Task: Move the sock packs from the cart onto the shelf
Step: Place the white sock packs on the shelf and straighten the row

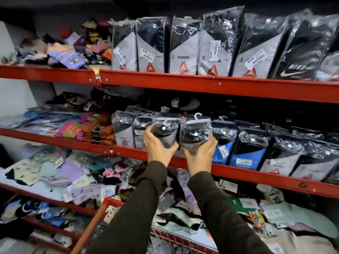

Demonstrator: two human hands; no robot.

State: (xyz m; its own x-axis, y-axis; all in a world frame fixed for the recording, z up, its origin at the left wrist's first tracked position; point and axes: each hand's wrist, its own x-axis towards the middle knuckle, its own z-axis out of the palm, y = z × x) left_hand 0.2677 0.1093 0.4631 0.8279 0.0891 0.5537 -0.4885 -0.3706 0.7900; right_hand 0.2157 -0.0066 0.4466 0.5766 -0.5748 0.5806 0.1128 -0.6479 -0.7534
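Two dark-sleeved arms rise from the lower centre of the frame. The left hand (pixel 159 146) grips one sock pack (pixel 166 128), the right hand (pixel 200 153) another pack (pixel 195 132), both upright at the red middle shelf (pixel 238 173), mid-frame.

Left hand (pixel 159 145): raised, back to camera, fingers curled, thumb spread right; closed in a grip. Ring on one finger, probably the ring finger, view soft. Right hand (pixel 200 154): raised level with left, just beside it, palm turned up and inward, fingers curled, likewise gripping. Both forearms: dark long sleeves (pixel 143 208), extended forward and upward from lower frame edge, roughly parallel.
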